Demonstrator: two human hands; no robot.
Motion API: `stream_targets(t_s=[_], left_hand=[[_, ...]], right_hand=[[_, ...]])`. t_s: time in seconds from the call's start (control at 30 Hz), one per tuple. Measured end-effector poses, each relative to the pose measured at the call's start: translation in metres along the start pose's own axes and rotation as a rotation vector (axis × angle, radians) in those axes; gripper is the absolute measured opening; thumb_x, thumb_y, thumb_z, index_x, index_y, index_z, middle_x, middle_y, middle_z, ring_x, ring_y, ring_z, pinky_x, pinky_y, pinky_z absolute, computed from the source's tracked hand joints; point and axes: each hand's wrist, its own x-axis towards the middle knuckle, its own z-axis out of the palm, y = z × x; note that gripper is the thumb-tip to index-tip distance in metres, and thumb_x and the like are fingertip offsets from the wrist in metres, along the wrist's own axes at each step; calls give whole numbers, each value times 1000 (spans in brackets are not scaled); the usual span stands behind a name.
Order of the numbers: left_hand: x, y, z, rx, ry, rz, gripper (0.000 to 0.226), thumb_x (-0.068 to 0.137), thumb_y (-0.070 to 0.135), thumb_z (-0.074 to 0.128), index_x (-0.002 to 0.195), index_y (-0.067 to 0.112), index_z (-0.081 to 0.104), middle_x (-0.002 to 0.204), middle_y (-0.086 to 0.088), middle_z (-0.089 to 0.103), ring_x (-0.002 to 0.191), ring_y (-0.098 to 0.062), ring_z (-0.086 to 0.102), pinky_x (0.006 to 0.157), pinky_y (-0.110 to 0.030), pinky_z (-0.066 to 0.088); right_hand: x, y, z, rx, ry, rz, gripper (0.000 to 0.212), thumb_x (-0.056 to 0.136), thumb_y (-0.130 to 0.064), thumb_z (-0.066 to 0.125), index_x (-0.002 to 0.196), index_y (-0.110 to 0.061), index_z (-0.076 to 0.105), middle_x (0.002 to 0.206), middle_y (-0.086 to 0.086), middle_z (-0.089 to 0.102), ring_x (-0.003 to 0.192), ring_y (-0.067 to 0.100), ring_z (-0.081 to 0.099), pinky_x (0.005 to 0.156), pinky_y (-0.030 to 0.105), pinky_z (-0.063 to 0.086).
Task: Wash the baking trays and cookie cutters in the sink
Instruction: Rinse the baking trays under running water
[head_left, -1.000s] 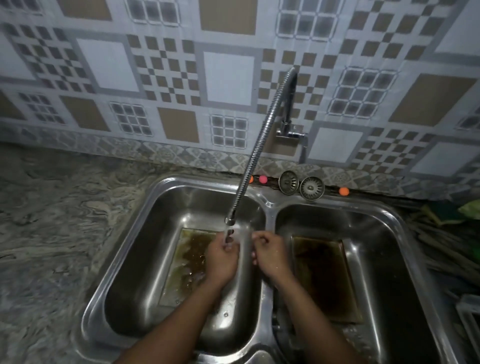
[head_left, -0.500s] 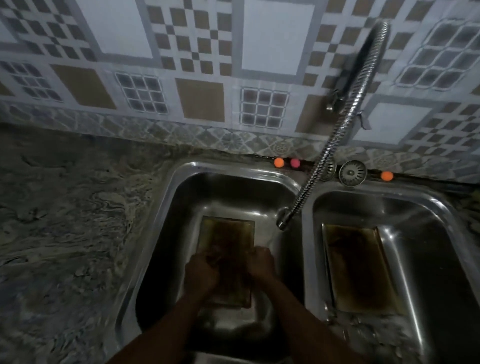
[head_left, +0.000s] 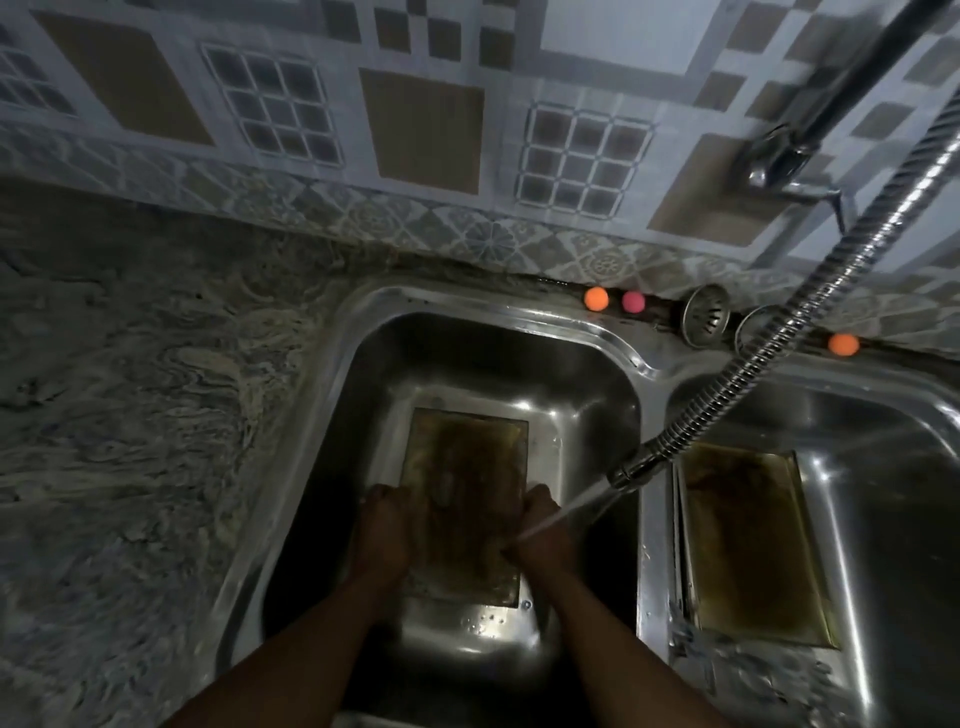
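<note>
— Hands first. Our left hand (head_left: 382, 530) and our right hand (head_left: 540, 530) are down in the left bowl of the sink (head_left: 322, 415).
— What do we hold?
— We hold the brown tray (head_left: 467, 483). Our left hand curls its fingers over the tray's left edge. Our right hand curls round the right edge. It is dark, so we cannot see each finger well.
— Where is the tray?
— It lies flat on the bottom of the left bowl, between our two hands.
— Is the water on?
— Yes. Water (head_left: 571, 512) shoots from the tip of the bendy tap hose (head_left: 779, 353) and hits our right hand.
— What is in the other bowl?
— A second tray (head_left: 748, 540), brown too, well apart from our hands.
— And farther back?
— On the back rim we see an orange ball (head_left: 596, 299) with a pink ball (head_left: 633, 302) just beside it. Then comes a round metal strainer (head_left: 705, 315), and a far orange ball (head_left: 843, 344) past the hose.
— And around it all?
— The swirly stone counter (head_left: 130, 389) is on our left. The tiled wall (head_left: 426, 124) stands behind.
</note>
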Motion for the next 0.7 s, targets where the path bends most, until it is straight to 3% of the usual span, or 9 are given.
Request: stream_targets(t_s=[0.1, 0.17, 0.23, 0.33, 0.4, 0.5, 0.57, 0.63, 0.7], left_hand=[[-5, 2, 1, -22, 38, 13, 16, 82, 1, 69, 84, 17, 71, 86, -9, 68, 79, -28, 66, 71, -28, 49], [-12, 7, -3, -102, 103, 16, 12, 87, 5, 65, 91, 11, 74, 93, -10, 66, 81, -29, 65, 74, -30, 50], [-26, 23, -12, -192, 144, 26, 13, 90, 11, 63, 100, 11, 73, 102, -9, 65, 88, -28, 65, 79, -29, 50], [-46, 39, -18, -339, 105, -2, 15, 93, 27, 62, 102, 18, 68, 102, 4, 62, 90, -19, 63, 78, -26, 47], [-56, 51, -22, -394, 104, -5, 23, 92, 38, 62, 96, 16, 68, 93, 5, 66, 84, -17, 65, 70, -29, 50], [-66, 70, -30, -456, 170, 78, 17, 91, 21, 63, 82, 10, 73, 79, -3, 69, 72, -17, 67, 61, -26, 49], [-71, 87, -38, -447, 196, 123, 18, 88, 9, 57, 94, 9, 74, 90, -8, 70, 80, -19, 68, 63, -17, 42], [-74, 104, -49, -463, 171, 142, 32, 88, 3, 56, 115, 12, 70, 113, -4, 67, 98, -11, 63, 72, -8, 39], [-83, 123, -63, -513, 112, 188, 44, 87, -3, 56, 128, 11, 63, 124, -1, 63, 100, -4, 56, 66, 2, 36]], right_hand=[[1, 4, -8, 6, 27, -22, 27, 82, -9, 57, 109, -11, 51, 97, 8, 65, 85, 27, 68, 70, 42, 60], [-11, -1, -24, -17, 41, -19, 21, 84, -9, 55, 103, -14, 52, 94, 4, 64, 78, 21, 67, 68, 39, 60], [-30, -6, -41, 47, 87, -37, 4, 89, -24, 47, 89, -23, 51, 86, 1, 64, 74, 20, 66, 69, 42, 59], [-55, -8, -62, 162, 172, -100, 20, 91, -46, 40, 90, -28, 48, 88, -1, 64, 79, 21, 65, 73, 42, 57], [-68, -9, -76, 203, 246, -138, 14, 93, -42, 44, 88, -29, 46, 86, -3, 62, 77, 17, 63, 70, 38, 54], [-84, -7, -97, 225, 343, -183, 7, 96, -25, 48, 89, -28, 48, 86, -5, 60, 77, 13, 59, 69, 35, 51], [-93, -3, -107, 259, 385, -181, 7, 96, -21, 48, 93, -27, 50, 88, -4, 60, 79, 12, 58, 71, 35, 52], [-100, 0, -118, 312, 425, -187, 8, 95, -15, 49, 95, -22, 52, 87, -1, 61, 78, 14, 59, 67, 31, 46], [-107, 4, -130, 330, 498, -205, 10, 94, -10, 50, 97, -18, 55, 88, 1, 61, 79, 17, 57, 68, 26, 40]])
